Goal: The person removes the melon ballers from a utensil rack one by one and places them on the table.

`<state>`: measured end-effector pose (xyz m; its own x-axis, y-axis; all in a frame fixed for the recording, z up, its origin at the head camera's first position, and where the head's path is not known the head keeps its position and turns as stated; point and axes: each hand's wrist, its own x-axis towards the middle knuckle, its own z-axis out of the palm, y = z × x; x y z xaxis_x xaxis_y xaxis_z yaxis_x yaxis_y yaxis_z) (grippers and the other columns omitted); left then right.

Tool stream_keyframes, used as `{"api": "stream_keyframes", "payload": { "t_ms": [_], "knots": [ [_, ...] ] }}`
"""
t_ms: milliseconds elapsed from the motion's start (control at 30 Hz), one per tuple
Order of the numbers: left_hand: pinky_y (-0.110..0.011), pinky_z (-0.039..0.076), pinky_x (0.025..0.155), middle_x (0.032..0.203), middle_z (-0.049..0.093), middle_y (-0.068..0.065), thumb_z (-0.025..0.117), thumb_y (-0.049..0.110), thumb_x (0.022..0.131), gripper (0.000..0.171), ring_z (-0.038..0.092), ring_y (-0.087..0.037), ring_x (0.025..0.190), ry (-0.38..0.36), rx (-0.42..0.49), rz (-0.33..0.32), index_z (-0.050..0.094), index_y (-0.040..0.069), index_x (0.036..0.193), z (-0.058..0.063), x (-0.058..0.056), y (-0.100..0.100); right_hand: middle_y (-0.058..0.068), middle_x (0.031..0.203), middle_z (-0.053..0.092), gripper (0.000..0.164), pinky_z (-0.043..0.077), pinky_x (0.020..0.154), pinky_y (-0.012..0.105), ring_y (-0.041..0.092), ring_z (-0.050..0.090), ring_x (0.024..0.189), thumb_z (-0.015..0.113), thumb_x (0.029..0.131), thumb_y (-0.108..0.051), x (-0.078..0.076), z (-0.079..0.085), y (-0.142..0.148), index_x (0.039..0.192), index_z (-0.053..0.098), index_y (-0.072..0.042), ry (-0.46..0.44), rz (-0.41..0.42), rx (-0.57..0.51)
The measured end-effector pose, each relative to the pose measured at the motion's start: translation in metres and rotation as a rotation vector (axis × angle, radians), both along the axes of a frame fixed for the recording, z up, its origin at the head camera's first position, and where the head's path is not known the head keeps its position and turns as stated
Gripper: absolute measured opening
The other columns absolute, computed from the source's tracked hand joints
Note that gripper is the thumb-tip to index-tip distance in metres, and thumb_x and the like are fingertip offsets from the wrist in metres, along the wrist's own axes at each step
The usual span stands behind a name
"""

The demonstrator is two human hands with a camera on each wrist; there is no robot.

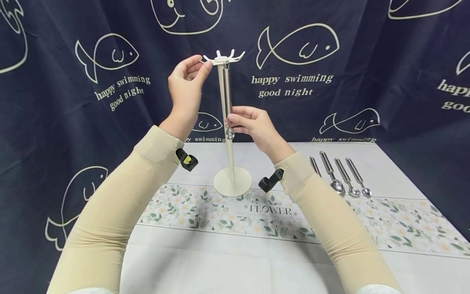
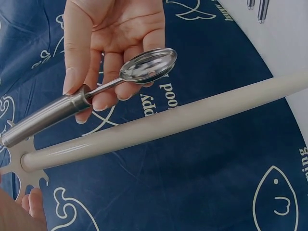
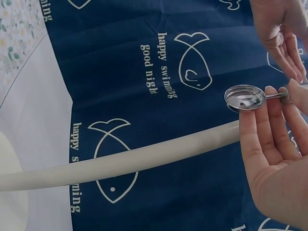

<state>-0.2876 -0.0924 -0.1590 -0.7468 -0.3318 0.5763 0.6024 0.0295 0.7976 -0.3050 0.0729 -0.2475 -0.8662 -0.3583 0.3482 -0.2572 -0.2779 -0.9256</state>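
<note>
A cream stand (image 1: 230, 159) has a round base and a ring of upturned hooks (image 1: 238, 57) at its top. My left hand (image 1: 187, 87) pinches a hook on the left side of that ring between thumb and fingers. In my right hand (image 1: 258, 126) is a stainless steel spoon (image 1: 227, 87), held near the lower end of its handle. It hangs upright beside the pole, bowl down, with its handle's top right at a front hook. The left wrist view shows the spoon's shallow oval bowl (image 2: 149, 66) over the right fingers, and the right thumb on the handle.
Several more metal spoons (image 1: 346, 176) lie side by side on the white table (image 1: 205, 257), to the right. A floral runner (image 1: 257, 216) crosses the table under the stand's base (image 1: 220, 188). Behind hangs a dark blue curtain (image 1: 235, 24) with fish drawings.
</note>
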Motion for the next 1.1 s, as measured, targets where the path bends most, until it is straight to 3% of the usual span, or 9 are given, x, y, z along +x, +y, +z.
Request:
{"api": "stream_keyframes", "payload": {
  "t_ms": [533,900,1100],
  "knots": [
    [-0.019,0.051,0.083,0.091,0.06,0.002,0.075,0.01,0.084,0.035,0.06,-0.01,0.082,0.059,0.029,-0.036,0.061,0.0,0.115,-0.002,-0.002,0.003,0.0,0.082,0.073,0.018,0.058,0.078,0.027,0.013,0.07,0.08,0.063,0.091,0.002,0.009,0.007,0.001,0.108,0.068,0.0,0.042,-0.031,-0.043],
    [-0.019,0.05,0.081,0.088,0.06,0.001,0.075,0.007,0.084,0.034,0.06,-0.01,0.08,0.084,0.054,-0.062,0.061,0.0,0.114,-0.002,-0.002,0.003,0.001,0.084,0.073,0.03,0.057,0.08,0.027,0.014,0.069,0.08,0.063,0.091,0.001,0.012,0.01,0.008,0.119,0.06,0.009,0.025,-0.042,-0.043],
    [-0.019,0.051,0.081,0.088,0.06,0.001,0.075,0.006,0.083,0.035,0.06,-0.01,0.079,0.089,0.066,-0.07,0.061,-0.002,0.114,-0.001,-0.002,0.004,0.002,0.084,0.073,0.022,0.058,0.081,0.027,0.014,0.07,0.08,0.063,0.091,0.001,0.014,0.013,0.017,0.113,0.065,0.004,0.016,-0.041,-0.07]
  ]
}}
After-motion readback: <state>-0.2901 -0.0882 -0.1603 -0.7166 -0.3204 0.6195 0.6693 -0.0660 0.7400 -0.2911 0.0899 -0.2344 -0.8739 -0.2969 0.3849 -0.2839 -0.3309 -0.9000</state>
